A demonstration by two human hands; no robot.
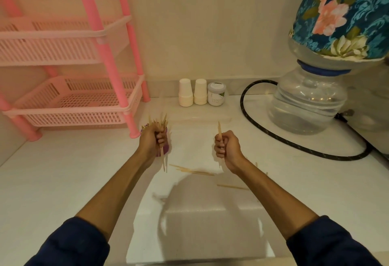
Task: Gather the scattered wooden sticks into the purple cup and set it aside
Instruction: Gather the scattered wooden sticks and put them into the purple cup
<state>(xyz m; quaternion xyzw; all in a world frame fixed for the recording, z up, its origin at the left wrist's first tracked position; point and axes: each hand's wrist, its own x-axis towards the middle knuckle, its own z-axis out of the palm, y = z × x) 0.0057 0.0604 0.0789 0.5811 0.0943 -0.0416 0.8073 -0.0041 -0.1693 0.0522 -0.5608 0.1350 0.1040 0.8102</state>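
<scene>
Left hand (152, 139) clenched around purple cup (165, 146) and wooden sticks (162, 152), right hand (226, 146) at 3 o'clock gripping one stick (219, 131), loose sticks (192, 171) at 6.

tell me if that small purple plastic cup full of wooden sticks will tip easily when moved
Probably top-heavy: the wooden sticks stand well above the small purple plastic cup. It looks light and narrow, so a sideways shove may topple it; the left hand gripping it should steady it.
</scene>
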